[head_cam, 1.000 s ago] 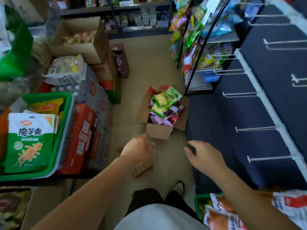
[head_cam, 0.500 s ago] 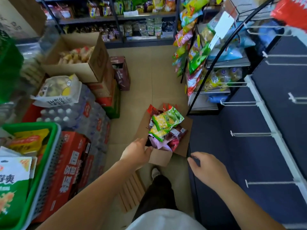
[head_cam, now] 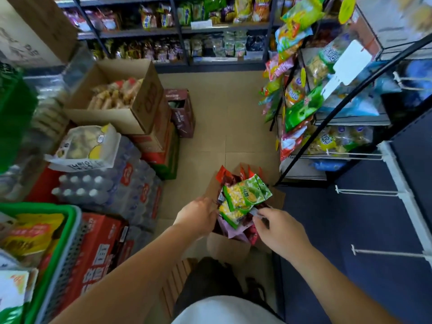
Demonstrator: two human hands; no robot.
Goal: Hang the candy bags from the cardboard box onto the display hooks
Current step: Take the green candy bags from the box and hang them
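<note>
A small cardboard box stands open on the floor in front of me, heaped with candy bags. Two green and yellow bags lie on top, with red and purple ones beneath. My left hand rests against the box's left side, touching the lower green bag; its fingertips are hidden. My right hand is at the box's right side, thumb and forefinger pinched on the pale corner of a candy bag. Bare white display hooks stick out of the dark blue panel on the right.
A black wire rack of hanging snack bags stands behind the box on the right. Stacked cartons, shrink-wrapped bottles and a green basket crowd the left side. A narrow tiled aisle runs ahead to stocked shelves.
I have leaned toward the box. Both hands moved forward from above the floor to its two sides, and my right hand closed on a bag corner.
</note>
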